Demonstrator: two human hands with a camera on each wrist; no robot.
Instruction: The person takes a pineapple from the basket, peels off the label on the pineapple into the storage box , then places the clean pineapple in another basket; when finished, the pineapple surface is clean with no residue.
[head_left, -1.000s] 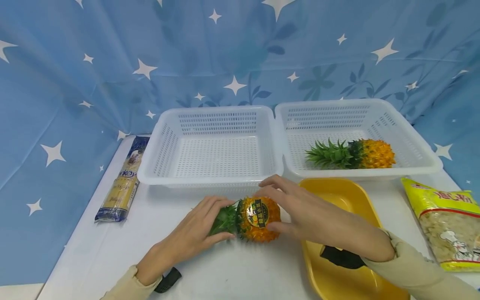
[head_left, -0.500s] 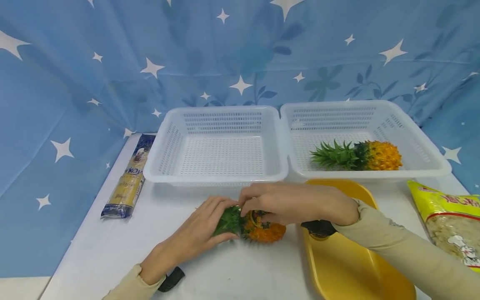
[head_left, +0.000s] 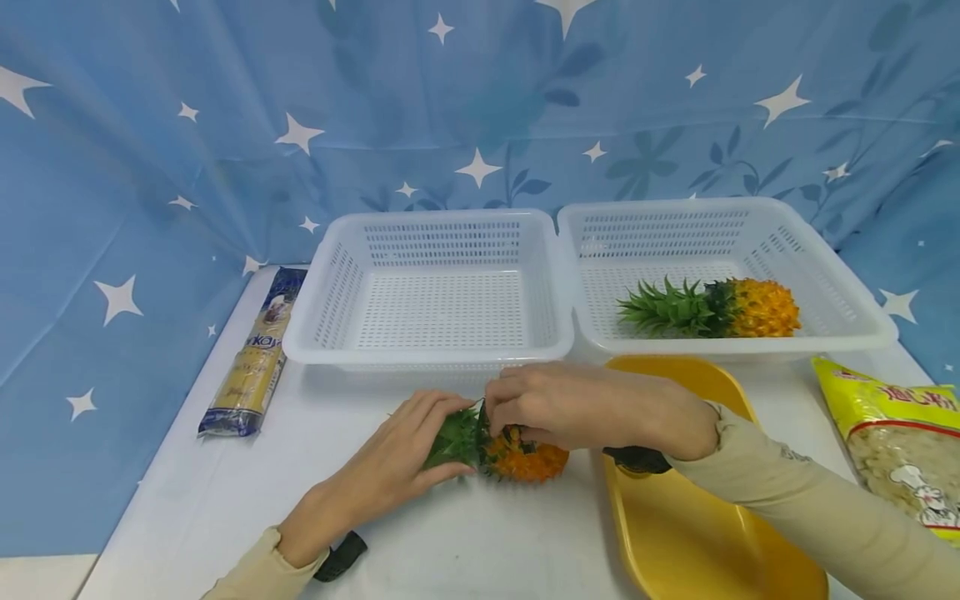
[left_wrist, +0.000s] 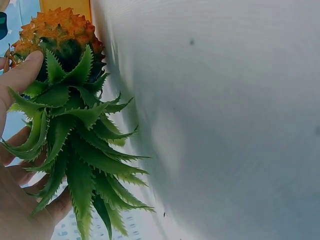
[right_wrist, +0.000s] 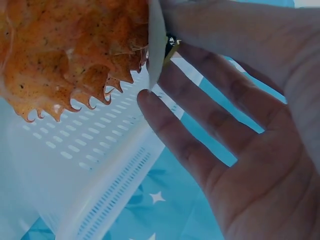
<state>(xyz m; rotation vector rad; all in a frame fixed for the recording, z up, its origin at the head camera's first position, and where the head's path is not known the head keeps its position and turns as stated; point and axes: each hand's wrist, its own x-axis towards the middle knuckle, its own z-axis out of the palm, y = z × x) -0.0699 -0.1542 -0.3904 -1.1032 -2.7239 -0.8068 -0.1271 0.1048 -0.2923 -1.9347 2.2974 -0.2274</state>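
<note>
A small orange pineapple (head_left: 534, 465) lies on the white table, its green crown pointing left. My left hand (head_left: 386, 454) holds it by the crown, with the thumb near the fruit's base in the left wrist view and the fingers behind the spiny leaves (left_wrist: 80, 145). Over the fruit, my right hand (head_left: 551, 407) pinches a round label (right_wrist: 157, 45). The right wrist view shows this label edge-on, its pale back standing away from the orange skin, with the other fingers spread beyond it. From the head, the right fingers cover most of the label.
Two white baskets (head_left: 427, 357) stand at the back; the right one holds another pineapple (head_left: 761, 308). A yellow tub (head_left: 675, 533) sits under my right forearm. A spaghetti packet (head_left: 251, 362) lies left, a yellow pasta bag (head_left: 892, 450) far right.
My right hand has moved left across the fruit and taken hold of the label, which lay flat and readable a second ago. The left hand keeps its hold on the crown.
</note>
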